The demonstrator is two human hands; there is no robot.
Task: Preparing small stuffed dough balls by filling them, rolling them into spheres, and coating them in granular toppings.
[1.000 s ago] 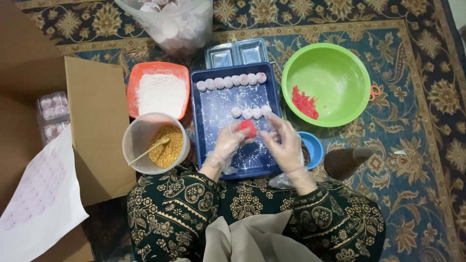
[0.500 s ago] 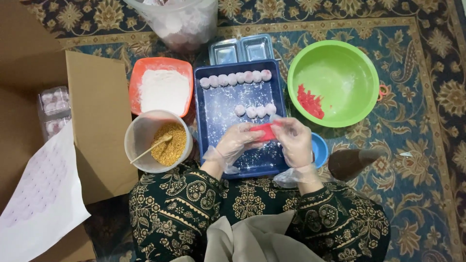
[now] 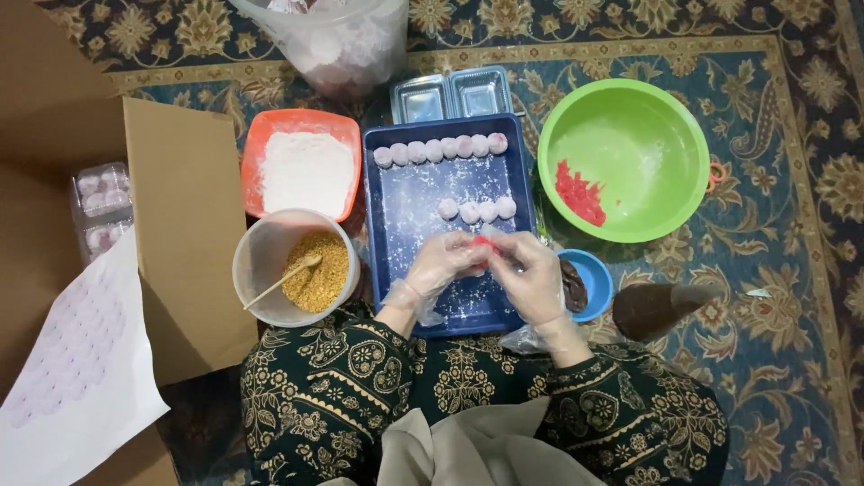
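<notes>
A: Both hands wear thin clear plastic gloves. The left hand (image 3: 447, 267) and the right hand (image 3: 531, 277) meet over the near part of the dark blue rectangular tray (image 3: 396, 261), and the fingertips of both pinch a small red-pink soft piece (image 3: 482, 245) between them. The fingers are curled around it, not spread.

B: And around them, from big to small?

A: The patterned dark carpet (image 3: 792, 342) is under all. At the left stands an open brown cardboard box (image 3: 184, 225) with a white paper sheet (image 3: 72, 369). Right of the tray is a round green plastic bowl (image 3: 630, 144) with some red pieces (image 3: 579, 193) inside. Left of the tray is an orange dish of white powder (image 3: 304, 171), and below it a white round tub of golden crumbs (image 3: 310, 270) with a wooden stick. A small blue cup (image 3: 589, 283) is just beside the right hand.

B: How much seems done?

A: I judge it is partly done. One row of seven white dusted balls (image 3: 439, 149) lies at the far edge of the tray, and three more balls (image 3: 477, 211) begin a second row. The red pieces in the bowl look not yet used.

B: Is there room?

A: Yes, the near half of the tray is bare, only powdered. But the tub, the cup and the bowl stand close to the tray edges.
</notes>
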